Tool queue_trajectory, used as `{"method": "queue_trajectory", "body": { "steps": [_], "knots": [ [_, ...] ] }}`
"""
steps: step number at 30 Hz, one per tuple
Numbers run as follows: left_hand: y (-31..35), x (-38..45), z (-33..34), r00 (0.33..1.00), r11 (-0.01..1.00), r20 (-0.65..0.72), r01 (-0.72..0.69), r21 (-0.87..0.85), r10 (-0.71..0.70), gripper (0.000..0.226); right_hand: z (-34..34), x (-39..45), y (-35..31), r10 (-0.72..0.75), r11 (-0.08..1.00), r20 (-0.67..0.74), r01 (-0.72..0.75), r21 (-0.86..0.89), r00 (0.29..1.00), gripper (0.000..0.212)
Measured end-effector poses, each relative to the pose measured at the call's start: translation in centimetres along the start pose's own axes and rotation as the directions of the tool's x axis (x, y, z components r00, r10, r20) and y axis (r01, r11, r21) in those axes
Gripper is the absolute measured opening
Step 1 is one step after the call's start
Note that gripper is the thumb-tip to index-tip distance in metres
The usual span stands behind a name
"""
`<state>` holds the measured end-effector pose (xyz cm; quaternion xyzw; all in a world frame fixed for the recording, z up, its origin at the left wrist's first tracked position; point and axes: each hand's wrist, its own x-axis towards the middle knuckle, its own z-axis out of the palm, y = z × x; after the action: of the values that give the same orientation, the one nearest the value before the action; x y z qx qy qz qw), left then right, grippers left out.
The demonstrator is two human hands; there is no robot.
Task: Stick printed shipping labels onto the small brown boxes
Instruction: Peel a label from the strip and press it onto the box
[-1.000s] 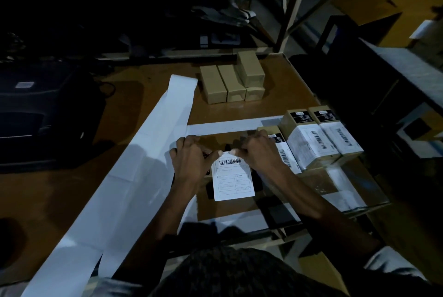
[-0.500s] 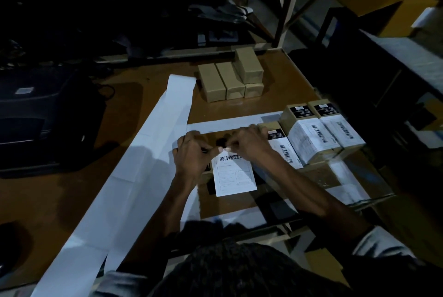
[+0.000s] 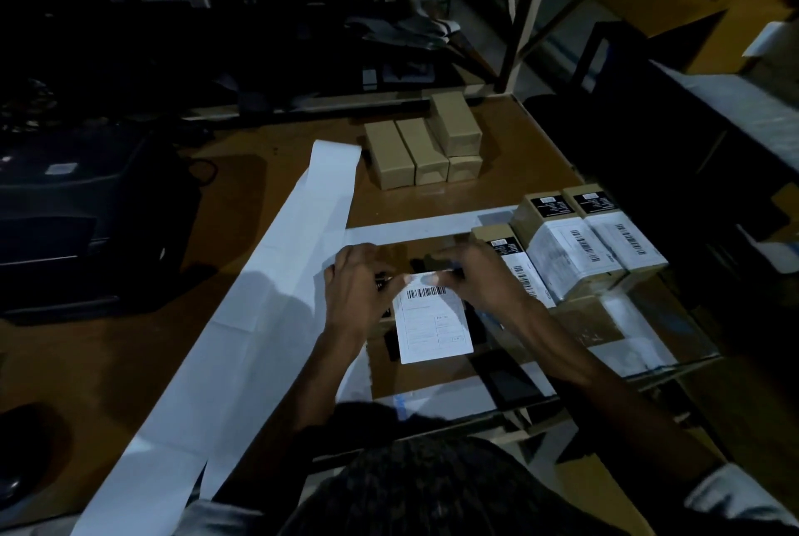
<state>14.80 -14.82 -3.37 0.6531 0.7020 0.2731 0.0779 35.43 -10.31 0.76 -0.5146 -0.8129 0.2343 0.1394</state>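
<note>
Still pinching label [image 3: 434,319] by its top corners, left hand [image 3: 356,291] and right hand [image 3: 484,280] barely shifted, over dark box [image 3: 391,347] on table [image 3: 432,207] beside labelled boxes [image 3: 579,250]; mid-sticking, next needing square alignment, then pressing down.

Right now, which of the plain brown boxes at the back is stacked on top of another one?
The rightmost plain box: it sits on a fourth box, raised above the two lying side by side left of it.
</note>
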Motion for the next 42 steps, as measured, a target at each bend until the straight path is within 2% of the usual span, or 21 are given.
{"method": "queue_trajectory", "body": {
  "steps": [1, 3, 5, 7, 10, 13, 17, 20, 22, 25, 27, 30, 33, 35, 38, 40, 42],
  "knots": [
    [-0.1, -0.3, 0.0, 0.996, 0.996, 0.007, -0.088, -0.012, 0.088, 0.036, 0.0, -0.8, 0.2, -0.047, 0.994, 0.025, 0.044, 0.097, 0.999, 0.051],
    [-0.3, -1.1, -0.1, 0.977, 0.978, 0.074, -0.192, -0.079, 0.198, 0.049, 0.3, -2.1, 1.0, -0.110, 0.988, 0.094, 0.099, 0.116, 0.990, 0.073],
    [-0.5, -2.0, -0.2, 0.965, 0.970, 0.131, -0.211, -0.118, 0.226, 0.065, 0.7, -3.1, 1.7, -0.121, 0.989, 0.134, 0.108, 0.102, 0.984, 0.085],
    [-0.6, -2.5, -0.2, 0.961, 0.967, 0.135, -0.223, -0.124, 0.239, 0.072, 1.0, -3.5, 1.9, -0.114, 0.991, 0.116, 0.105, 0.078, 0.987, 0.087],
    [-0.7, -2.2, -0.5, 0.965, 0.958, 0.114, -0.211, -0.196, 0.236, 0.072, 1.1, -3.0, 1.7, -0.101, 0.995, 0.095, 0.100, 0.013, 0.990, 0.083],
    [-0.5, -1.1, -1.2, 0.966, 0.950, 0.140, -0.178, -0.256, 0.219, 0.067, 0.3, -2.1, 1.4, -0.106, 0.994, 0.135, 0.105, 0.013, 0.985, 0.074],
    [-0.5, 1.2, -1.9, 0.962, 0.981, 0.224, -0.123, -0.153, 0.155, 0.057, -1.3, -1.0, 0.4, -0.119, 0.990, 0.199, 0.101, 0.095, 0.973, 0.055],
    [0.2, 2.7, -2.7, 0.962, 0.976, 0.165, -0.208, -0.066, 0.216, 0.043, -2.0, 0.6, 0.0, -0.099, 0.993, 0.230, 0.081, 0.088, 0.968, 0.038],
    [0.8, 3.0, -2.9, 0.960, 0.966, 0.106, -0.256, -0.032, 0.258, 0.035, -2.2, 1.8, 0.1, -0.074, 0.995, 0.235, 0.056, 0.085, 0.969, 0.038],
    [0.8, 2.6, -2.3, 0.967, 0.970, 0.064, -0.244, -0.018, 0.245, 0.037, -1.8, 2.6, 0.9, -0.034, 0.992, 0.252, 0.003, 0.123, 0.967, 0.057],
    [0.2, 2.2, -1.7, 0.951, 0.952, 0.049, -0.307, -0.003, 0.306, 0.042, -1.4, 2.5, 1.2, 0.003, 0.987, 0.258, -0.044, 0.154, 0.966, 0.075],
    [-0.6, 2.3, -1.8, 0.910, 0.915, 0.130, -0.402, 0.042, 0.394, 0.063, -1.3, 2.1, 0.6, 0.089, 0.959, 0.247, -0.149, 0.240, 0.965, 0.094],
    [-0.6, 2.7, -2.6, 0.896, 0.923, 0.239, -0.385, 0.001, 0.373, 0.075, -1.5, 2.0, -0.3, 0.110, 0.978, 0.182, -0.139, 0.154, 0.977, 0.100],
    [-0.4, 2.8, -3.0, 0.889, 0.924, 0.258, -0.381, -0.040, 0.378, 0.077, -1.3, 1.3, -1.6, 0.121, 0.991, 0.047, -0.124, 0.051, 0.991, 0.099],
    [-0.4, 3.0, -3.2, 0.889, 0.937, 0.299, -0.341, -0.077, 0.348, 0.084, 0.6, -0.7, -3.3, 0.159, 0.987, -0.157, -0.159, 0.010, 0.975, 0.080],
    [-0.5, 3.0, -3.3, 0.878, 0.951, 0.365, -0.289, -0.111, 0.310, 0.095, 2.8, -2.1, -3.7, 0.098, 0.983, -0.198, -0.126, -0.133, 0.975, 0.070],
    [-0.5, 3.2, -3.3, 0.872, 0.947, 0.371, -0.285, -0.148, 0.321, 0.101, 4.9, -3.4, -3.4, 0.084, 0.973, -0.212, -0.126, -0.195, 0.974, 0.062]
  ]
}}
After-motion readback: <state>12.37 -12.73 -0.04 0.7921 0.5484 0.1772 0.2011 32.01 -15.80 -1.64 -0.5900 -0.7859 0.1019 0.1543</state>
